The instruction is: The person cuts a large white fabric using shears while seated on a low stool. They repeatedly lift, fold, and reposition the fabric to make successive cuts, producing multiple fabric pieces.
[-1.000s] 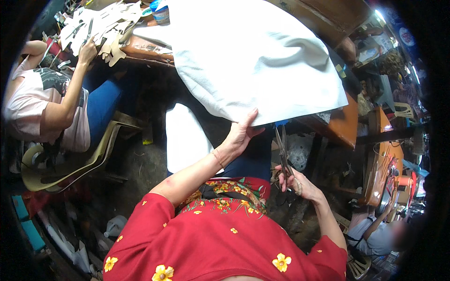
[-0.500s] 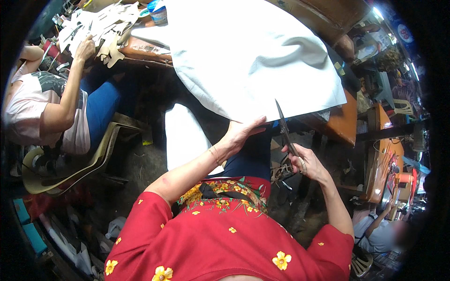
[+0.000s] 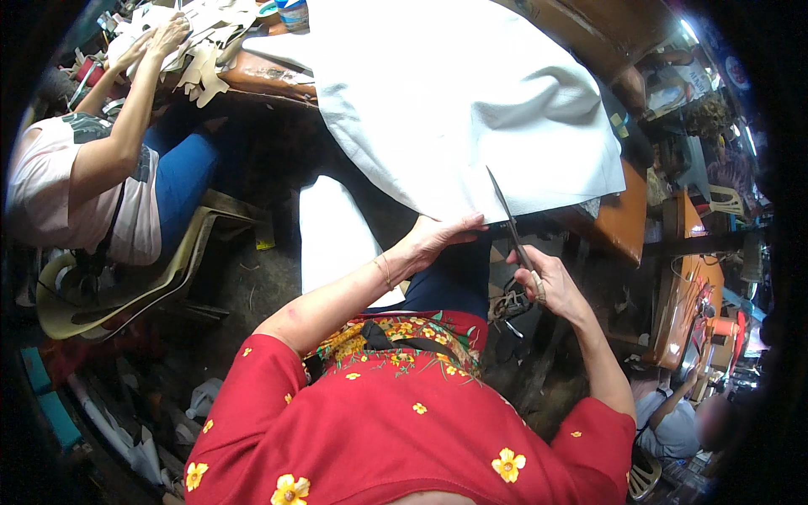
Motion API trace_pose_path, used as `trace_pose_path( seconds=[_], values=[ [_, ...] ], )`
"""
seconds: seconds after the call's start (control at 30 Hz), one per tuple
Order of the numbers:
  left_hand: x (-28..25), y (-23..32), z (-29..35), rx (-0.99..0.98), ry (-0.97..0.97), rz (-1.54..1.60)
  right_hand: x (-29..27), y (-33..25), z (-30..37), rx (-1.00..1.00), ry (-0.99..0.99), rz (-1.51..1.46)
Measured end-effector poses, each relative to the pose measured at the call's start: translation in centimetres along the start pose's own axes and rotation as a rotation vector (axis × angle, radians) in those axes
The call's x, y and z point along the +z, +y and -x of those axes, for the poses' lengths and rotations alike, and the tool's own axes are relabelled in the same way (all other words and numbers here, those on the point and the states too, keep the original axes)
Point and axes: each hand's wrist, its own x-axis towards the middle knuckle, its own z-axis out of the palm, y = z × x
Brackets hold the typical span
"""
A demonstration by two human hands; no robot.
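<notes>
A large white sheet (image 3: 421,109), leather-like with soft folds, drapes over the work table toward me. At its near edge, my left hand (image 3: 442,239) pinches the material between thumb and fingers. My right hand (image 3: 549,286) grips dark metal scissors (image 3: 507,210) by the handles. Their long blades point away from me and overlap the sheet's near edge, just right of my left fingertips. The blades look nearly together. A strip of pale wrapping shows on a right finger. Another white piece (image 3: 337,240) hangs by my left leg.
At left, a co-worker (image 3: 93,181) sits on a yellowish plastic chair (image 3: 164,290), both hands among pale cut scraps (image 3: 206,63). A blue tub (image 3: 292,14) stands at the table's far side. Brown table corner (image 3: 621,223) juts out right. Another person (image 3: 673,421) is at lower right.
The scissors have shifted slightly up and left, their tips farther over the sheet. My left hand keeps its place at the edge. The co-worker's second hand has come up to the scraps.
</notes>
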Motion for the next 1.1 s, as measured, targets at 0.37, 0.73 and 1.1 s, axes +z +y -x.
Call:
trace_pose_path(
  seconds=[0.37, 0.73, 1.1],
  values=[
    [-0.5, 0.4, 1.1, -0.136, -0.097, 0.000, -0.9, -1.9, -0.9, -0.058, 0.003, 0.172],
    [-1.2, -0.4, 1.3, -0.136, -0.151, -0.001, 2.4, -1.7, -1.0, -0.036, 0.089, 0.081],
    [-2.2, -0.5, 2.0, -0.226, -0.185, 0.065, 5.3, -2.6, -1.2, 0.001, 0.113, -0.147]
  ],
)
